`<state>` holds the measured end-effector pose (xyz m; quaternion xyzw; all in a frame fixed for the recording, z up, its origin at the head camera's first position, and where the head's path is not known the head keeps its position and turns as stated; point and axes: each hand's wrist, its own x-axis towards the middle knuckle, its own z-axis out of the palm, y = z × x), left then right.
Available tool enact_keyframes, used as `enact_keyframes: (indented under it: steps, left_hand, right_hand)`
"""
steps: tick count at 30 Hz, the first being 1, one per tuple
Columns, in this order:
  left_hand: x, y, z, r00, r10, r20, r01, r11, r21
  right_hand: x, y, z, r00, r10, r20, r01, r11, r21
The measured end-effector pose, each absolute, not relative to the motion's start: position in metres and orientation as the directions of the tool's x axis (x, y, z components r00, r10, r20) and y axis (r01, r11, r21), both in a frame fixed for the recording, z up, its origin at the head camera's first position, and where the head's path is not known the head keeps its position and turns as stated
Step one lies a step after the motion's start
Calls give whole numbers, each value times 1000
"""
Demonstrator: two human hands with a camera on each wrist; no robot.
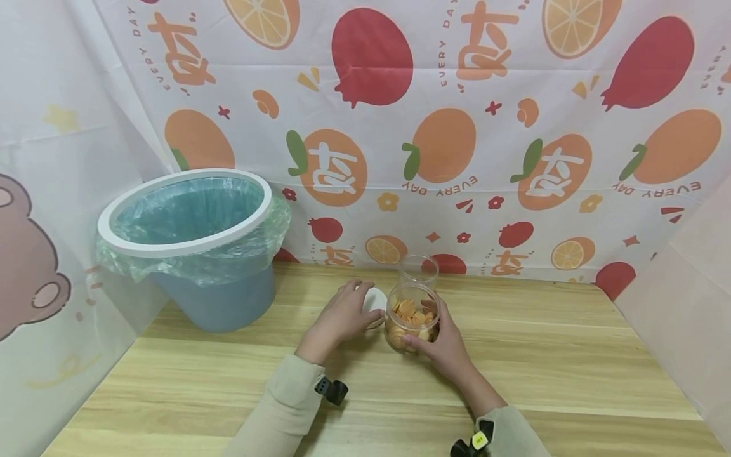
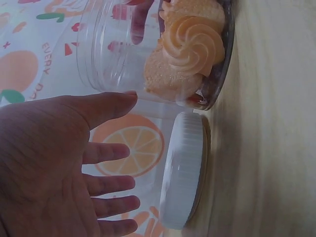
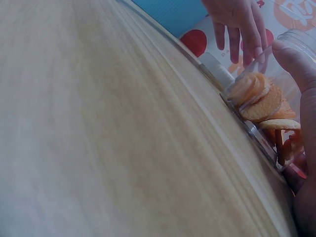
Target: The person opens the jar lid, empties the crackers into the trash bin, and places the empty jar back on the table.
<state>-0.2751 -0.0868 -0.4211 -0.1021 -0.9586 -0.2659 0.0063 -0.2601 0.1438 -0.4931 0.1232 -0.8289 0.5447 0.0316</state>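
Observation:
My right hand (image 1: pixel 448 348) grips a clear plastic jar (image 1: pixel 391 330) from its right side, thumb in front and fingers around the back. The jar stands upright and uncovered on the table, with swirled orange cookies (image 2: pixel 192 47) filling its lower part. Left of it lies a white ribbed screw lid (image 1: pixel 374 304), flat on the wood. Above that lid hovers my left hand (image 1: pixel 341 315), fingers spread and holding nothing. In the left wrist view its thumb (image 2: pixel 116 103) points toward the jar, and the lid (image 2: pixel 182 170) sits just beyond the fingertips.
Behind the cookie jar stands a second clear container (image 1: pixel 419 268). A blue-grey bin (image 1: pixel 219 308) with a white rim and green plastic liner occupies the table's left back. A fruit-print sheet (image 1: pixel 388 158) hangs along the back edge, and pale sheets close off both sides.

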Motion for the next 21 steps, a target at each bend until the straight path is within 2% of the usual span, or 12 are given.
enact_keyframes:
  steps: [21]
  left_hand:
    - [-268,-85,-406,-970,215,114,243,842,481]
  right_hand:
    - [-259,144,-492,-970,-167,177,-229,376,-898]
